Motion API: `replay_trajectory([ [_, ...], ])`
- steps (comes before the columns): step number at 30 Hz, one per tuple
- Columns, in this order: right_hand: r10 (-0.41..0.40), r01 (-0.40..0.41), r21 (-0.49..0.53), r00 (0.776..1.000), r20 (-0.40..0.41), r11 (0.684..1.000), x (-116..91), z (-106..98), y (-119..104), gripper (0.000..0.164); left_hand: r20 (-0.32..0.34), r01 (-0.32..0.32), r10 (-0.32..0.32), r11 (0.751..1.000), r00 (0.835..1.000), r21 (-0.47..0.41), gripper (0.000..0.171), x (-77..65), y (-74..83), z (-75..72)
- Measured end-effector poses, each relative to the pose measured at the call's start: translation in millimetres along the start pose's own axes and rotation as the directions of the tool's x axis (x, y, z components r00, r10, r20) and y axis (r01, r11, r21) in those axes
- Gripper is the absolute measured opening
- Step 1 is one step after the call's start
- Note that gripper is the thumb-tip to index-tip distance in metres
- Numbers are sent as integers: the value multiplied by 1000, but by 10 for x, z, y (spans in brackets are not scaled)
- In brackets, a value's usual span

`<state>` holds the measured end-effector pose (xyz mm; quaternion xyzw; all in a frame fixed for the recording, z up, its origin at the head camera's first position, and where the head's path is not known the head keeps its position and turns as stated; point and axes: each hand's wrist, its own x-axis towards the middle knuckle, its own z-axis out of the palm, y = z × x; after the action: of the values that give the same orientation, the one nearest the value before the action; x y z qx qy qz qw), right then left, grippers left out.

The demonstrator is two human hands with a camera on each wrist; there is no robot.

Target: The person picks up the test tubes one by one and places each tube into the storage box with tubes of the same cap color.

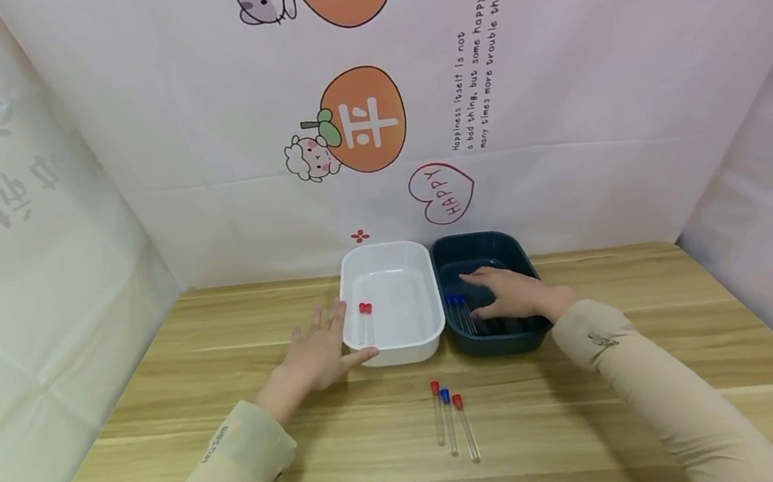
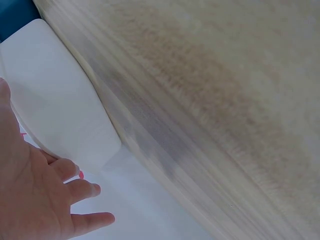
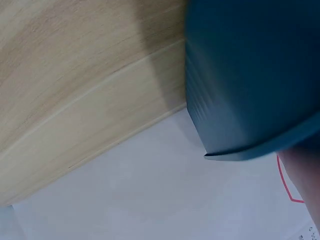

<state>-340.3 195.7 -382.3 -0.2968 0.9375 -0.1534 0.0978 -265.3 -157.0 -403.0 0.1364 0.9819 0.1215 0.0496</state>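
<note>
My left hand (image 1: 317, 357) rests at the left side of a white bin (image 1: 410, 352), fingers spread and thumb at its front rim. Two red-capped test tubes (image 1: 365, 309) lie inside that bin. Beside it stands a dark blue bin (image 1: 501, 344), with my right hand (image 1: 516, 294) reaching into it, thumb and fingers apart. Several blue-capped test tubes (image 1: 455, 300) lie there, just left of that hand. On the table before the bins are a red-capped tube (image 1: 438, 414), a blue-capped tube (image 1: 449, 425) and another red-capped tube (image 1: 468, 430). In the right wrist view the bin wall hides the right fingers.
The two bins stand side by side on a wood-grain table (image 1: 364, 480), close to its back edge. A printed white cloth (image 1: 560, 188) hangs right behind them, and more cloth (image 1: 26, 315) hangs at the sides.
</note>
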Motion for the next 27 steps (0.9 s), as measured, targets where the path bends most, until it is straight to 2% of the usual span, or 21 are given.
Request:
replay_trajectory([
  [6, -44, 44, -2, 995, -85, 999, -65, -44, -42, 64, 0, -2, 2, 1000, 1000, -1, 109, 0, -6, -3],
  [14, -16, 24, 48, 985, -174, 999, -198, -56, -161, 61, 3, -2, 2, 1000, 1000, -4, 109, 7, -8, 6],
  [27, -75, 117, 120, 950, -304, 986, -435, 7, -407, 53, 5, -2, 2, 1000, 1000, -4, 108, 16, -14, 24],
])
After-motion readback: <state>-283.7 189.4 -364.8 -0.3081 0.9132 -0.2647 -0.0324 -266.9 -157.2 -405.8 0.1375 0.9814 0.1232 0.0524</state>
